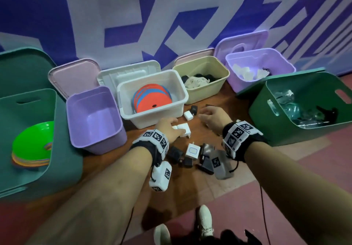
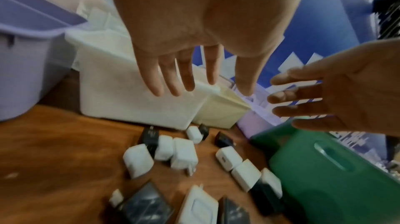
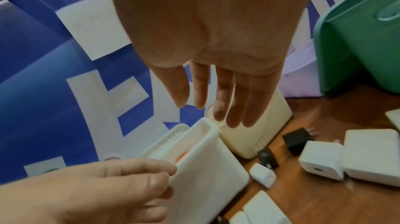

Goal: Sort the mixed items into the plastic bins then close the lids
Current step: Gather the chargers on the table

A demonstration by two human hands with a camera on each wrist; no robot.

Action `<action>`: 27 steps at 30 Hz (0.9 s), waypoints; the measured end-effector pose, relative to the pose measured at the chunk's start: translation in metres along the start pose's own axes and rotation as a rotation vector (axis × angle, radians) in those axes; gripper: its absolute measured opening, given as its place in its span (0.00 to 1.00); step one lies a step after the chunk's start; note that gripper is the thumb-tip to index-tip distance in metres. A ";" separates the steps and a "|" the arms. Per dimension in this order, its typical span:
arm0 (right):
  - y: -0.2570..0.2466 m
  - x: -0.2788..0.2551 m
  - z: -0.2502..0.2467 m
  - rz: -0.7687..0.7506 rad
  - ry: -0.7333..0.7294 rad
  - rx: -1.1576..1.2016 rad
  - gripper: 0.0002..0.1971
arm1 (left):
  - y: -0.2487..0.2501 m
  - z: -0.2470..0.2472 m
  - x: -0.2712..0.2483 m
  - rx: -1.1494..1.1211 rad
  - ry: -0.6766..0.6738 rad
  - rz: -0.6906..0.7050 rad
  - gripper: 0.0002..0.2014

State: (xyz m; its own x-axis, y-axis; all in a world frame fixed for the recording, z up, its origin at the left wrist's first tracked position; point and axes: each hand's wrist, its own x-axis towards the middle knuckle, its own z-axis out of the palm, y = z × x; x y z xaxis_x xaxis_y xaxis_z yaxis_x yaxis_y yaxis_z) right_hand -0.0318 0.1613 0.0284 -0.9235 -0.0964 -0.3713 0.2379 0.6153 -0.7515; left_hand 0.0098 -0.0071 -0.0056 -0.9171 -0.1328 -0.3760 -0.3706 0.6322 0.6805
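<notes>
Both my hands empty, fingers straight: left hand (image 1: 167,128) and right hand (image 1: 215,118) hover over chargers (image 1: 183,128) just before white bin (image 1: 181,102).

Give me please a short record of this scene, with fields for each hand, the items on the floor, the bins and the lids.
left hand: open, fingers straight, above white chargers
right hand: open, fingers spread, holds nothing
floor items: white and black chargers scattered on the wooden floor
empty bin: purple bin
white bin: holds flat orange and blue discs
beige bin: holds fabric items
dark green bin: holds clear plastic pieces
lids: all off, leaning behind the bins
</notes>
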 end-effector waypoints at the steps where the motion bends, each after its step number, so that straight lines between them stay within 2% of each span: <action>1: 0.011 0.003 0.000 0.015 -0.021 -0.036 0.14 | -0.005 0.012 0.003 0.069 -0.021 -0.012 0.30; 4: 0.048 0.012 0.005 0.048 -0.133 -0.145 0.19 | -0.024 0.048 0.004 0.287 -0.103 -0.037 0.37; 6: 0.073 0.020 0.013 0.047 -0.226 -0.255 0.23 | -0.036 0.070 0.002 0.383 -0.150 -0.005 0.41; 10: 0.116 0.028 0.024 0.063 -0.401 -0.522 0.41 | -0.052 0.107 0.006 0.607 -0.250 0.075 0.49; 13: 0.139 0.030 0.030 -0.008 -0.542 -0.743 0.53 | -0.054 0.126 0.013 0.729 -0.334 0.092 0.51; 15: 0.154 0.030 0.035 -0.055 -0.612 -0.853 0.57 | -0.055 0.134 0.017 0.782 -0.354 0.072 0.49; 17: 0.165 0.031 0.038 -0.124 -0.613 -0.910 0.59 | -0.056 0.139 0.018 0.807 -0.328 0.053 0.46; 20: 0.169 0.040 0.037 -0.206 -0.561 -0.935 0.56 | -0.059 0.144 0.019 0.813 -0.228 0.047 0.40; 27: 0.162 0.060 0.039 -0.249 -0.526 -0.935 0.48 | -0.070 0.140 0.013 0.760 -0.045 -0.006 0.34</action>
State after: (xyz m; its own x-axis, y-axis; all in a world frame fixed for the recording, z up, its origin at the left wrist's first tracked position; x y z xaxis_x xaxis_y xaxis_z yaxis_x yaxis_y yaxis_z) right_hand -0.0363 0.2246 -0.1371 -0.6177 -0.4842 -0.6197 -0.4637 0.8607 -0.2102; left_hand 0.0449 0.0539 -0.1463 -0.9024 -0.1172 -0.4146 -0.1575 0.9854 0.0643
